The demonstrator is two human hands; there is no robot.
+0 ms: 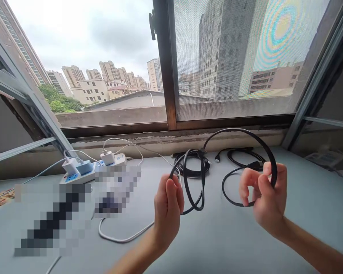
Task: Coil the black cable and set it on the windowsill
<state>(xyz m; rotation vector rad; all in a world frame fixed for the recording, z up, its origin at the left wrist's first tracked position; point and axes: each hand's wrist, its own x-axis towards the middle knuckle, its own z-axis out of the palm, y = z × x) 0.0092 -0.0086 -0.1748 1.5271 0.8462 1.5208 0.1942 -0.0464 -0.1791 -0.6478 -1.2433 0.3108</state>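
Note:
My left hand (168, 207) is closed around a couple of loops of a black cable (234, 131), held up above the grey sill (217, 239). My right hand (263, 196) pinches the same cable further along, fingers curled round it. Between the two hands the cable rises in a wide arc in front of the window. One loop hangs below my left hand. More black cable (231, 190) lies in loose coils on the sill behind and between my hands.
A white power strip (82, 175) with white and blue plugs sits at the left rear. A white cord (122, 238) curves across the sill near my left wrist. Blurred patches cover items at left. The window frame (165, 64) stands behind.

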